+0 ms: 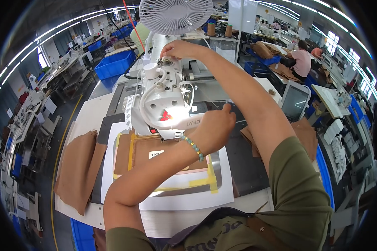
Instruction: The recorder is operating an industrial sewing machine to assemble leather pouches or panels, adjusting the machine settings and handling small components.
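White metal sewing-machine head, over a yellow-edged brown panel crossed by the left forearm. Right hand at the head's top, left hand curled beside it; neither grip discernible. Behind: round white fan, blue plastic bin.

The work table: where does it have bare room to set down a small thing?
The white tabletop is bare behind the left brown piece. The dark plate has a bare patch right of the white sheet, nearer than the right brown pieces. At the sewing machine it is crowded: right hand at its top, left hand beside it.
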{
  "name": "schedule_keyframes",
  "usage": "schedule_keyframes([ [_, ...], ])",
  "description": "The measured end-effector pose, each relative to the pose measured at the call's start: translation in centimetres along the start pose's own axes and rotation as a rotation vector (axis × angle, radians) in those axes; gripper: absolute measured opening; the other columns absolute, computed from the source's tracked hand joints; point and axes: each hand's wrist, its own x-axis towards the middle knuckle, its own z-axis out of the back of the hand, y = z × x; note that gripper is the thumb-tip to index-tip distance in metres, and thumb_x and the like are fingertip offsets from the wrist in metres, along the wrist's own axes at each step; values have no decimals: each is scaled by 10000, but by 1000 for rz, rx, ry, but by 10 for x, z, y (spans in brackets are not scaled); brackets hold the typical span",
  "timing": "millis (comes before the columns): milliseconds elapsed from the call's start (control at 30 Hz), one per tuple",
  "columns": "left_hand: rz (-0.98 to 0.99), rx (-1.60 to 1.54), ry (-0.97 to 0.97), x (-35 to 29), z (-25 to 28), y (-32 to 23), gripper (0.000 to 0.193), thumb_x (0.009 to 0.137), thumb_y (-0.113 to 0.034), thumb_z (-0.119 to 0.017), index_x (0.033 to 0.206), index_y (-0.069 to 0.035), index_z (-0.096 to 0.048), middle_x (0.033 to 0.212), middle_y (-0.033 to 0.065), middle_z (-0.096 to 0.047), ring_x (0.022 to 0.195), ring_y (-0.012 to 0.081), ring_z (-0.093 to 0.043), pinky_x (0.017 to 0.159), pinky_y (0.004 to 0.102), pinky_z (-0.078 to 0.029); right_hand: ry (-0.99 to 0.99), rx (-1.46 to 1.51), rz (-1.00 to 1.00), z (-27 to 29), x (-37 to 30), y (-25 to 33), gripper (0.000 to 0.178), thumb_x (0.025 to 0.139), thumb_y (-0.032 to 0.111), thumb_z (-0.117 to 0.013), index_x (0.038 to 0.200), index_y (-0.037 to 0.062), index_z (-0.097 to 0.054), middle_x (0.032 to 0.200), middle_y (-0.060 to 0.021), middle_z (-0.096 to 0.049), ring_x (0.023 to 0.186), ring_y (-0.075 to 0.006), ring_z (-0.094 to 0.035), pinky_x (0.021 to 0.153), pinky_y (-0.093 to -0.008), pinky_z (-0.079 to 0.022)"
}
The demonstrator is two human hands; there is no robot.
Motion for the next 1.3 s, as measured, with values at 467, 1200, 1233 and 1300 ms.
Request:
schedule_keyframes([
  [467, 536, -1705, -794, -60, 9, -51, 210, 998, -145, -692, 1178, -36, -686, 1079, 77, -745, 686, 35, -588, 499, 178, -359, -36, -363, -45, -21, 6, 43, 426, 793, 436, -803, 1048, 95, -789, 985, -39, -747, 842, -151, -682, 726, -318, -565],
  [1200, 408, -2484, -587, -88, 0, 1, 479, 1090, -120, -517, 1473, 129, -373, 1368, 200, -558, 789, 102, -442, 649, 204, -448, -6, -563, -564, 80, -472, -20, 427, 928, 398, -689, 1195, 69, -740, 1087, -150, -766, 999, -283, -715, 861, -385, -547],
  [1233, 378, -2507, -558, -89, 1, 4, 422, 1083, -117, -529, 1415, 123, -422, 1339, 207, -572, 787, 113, -445, 649, 209, -442, -92, -624, -643, 87, -493, -23, 404, 916, 380, -698, 1181, 79, -744, 1077, -153, -765, 977, -286, -718, 846, -392, -552],
  [1300, 338, -2601, -494, -89, 0, 10, 378, 1086, -120, -526, 1361, 123, -437, 1296, 205, -578, 779, 115, -445, 661, 224, -442, -272, -693, -798, 93, -544, -33, 389, 912, 376, -700, 1159, 79, -749, 1068, -155, -765, 966, -286, -720, 835, -397, -554],
])
